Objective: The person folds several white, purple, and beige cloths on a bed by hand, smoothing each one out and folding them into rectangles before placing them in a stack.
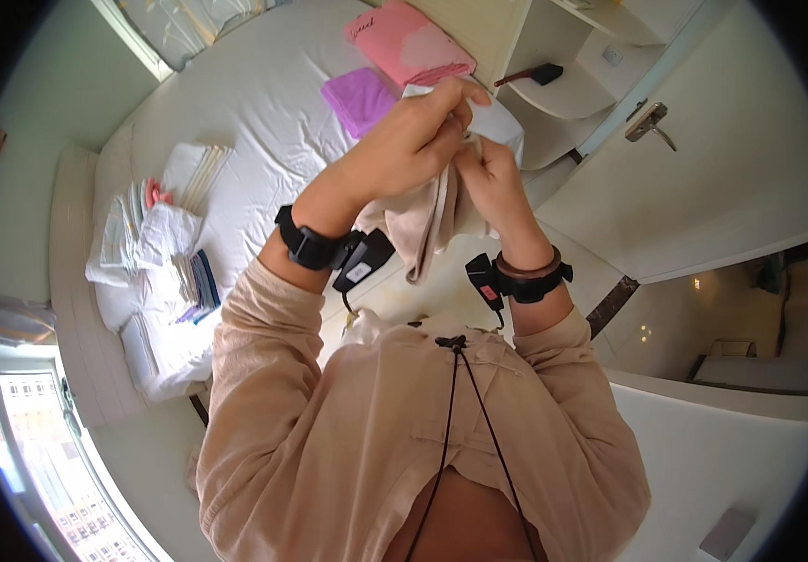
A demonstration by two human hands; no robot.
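A beige piece of fabric (409, 219), perhaps a garment, hangs in folds from both hands in front of my chest. My left hand (426, 137) pinches its upper part with bent fingers. Just to the right and slightly lower, my right hand (494, 184) grips the same fabric close to the left fingertips. What lies between the fingers is mostly hidden. Behind the hands, a folded purple cloth (358, 102) and a folded pink bundle (411, 43) that bears writing lie on the white bed sheet (263, 105).
Stacks of folded clothes (196, 277) and white folded cloths (189, 172) lie on the bed's left side. White corner shelves (551, 91) hold a dark brush (543, 74). A door (720, 154) with a metal handle (650, 126) stands at the right.
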